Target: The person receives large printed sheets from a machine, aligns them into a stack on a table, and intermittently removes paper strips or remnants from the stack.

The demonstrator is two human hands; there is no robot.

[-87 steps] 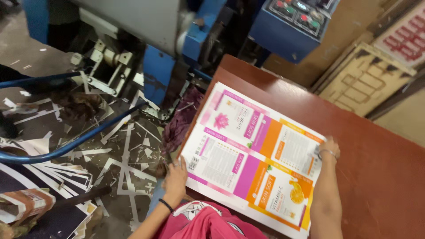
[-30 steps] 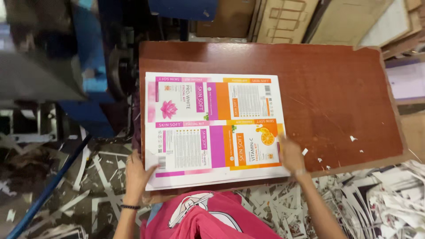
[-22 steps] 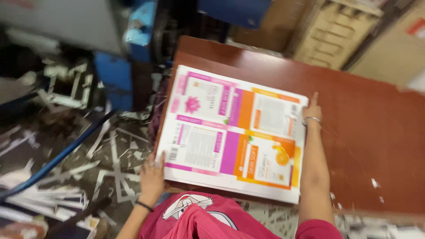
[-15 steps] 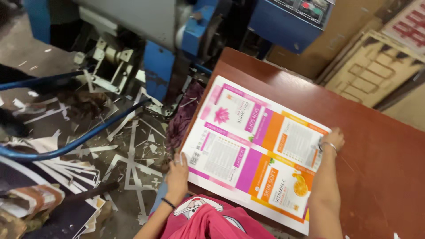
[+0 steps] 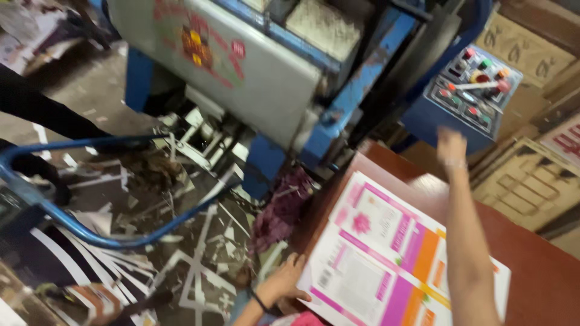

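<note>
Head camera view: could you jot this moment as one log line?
left hand: on printed sheet edge | right hand: raised near control panel, empty | sheet: flat on brown table
</note>
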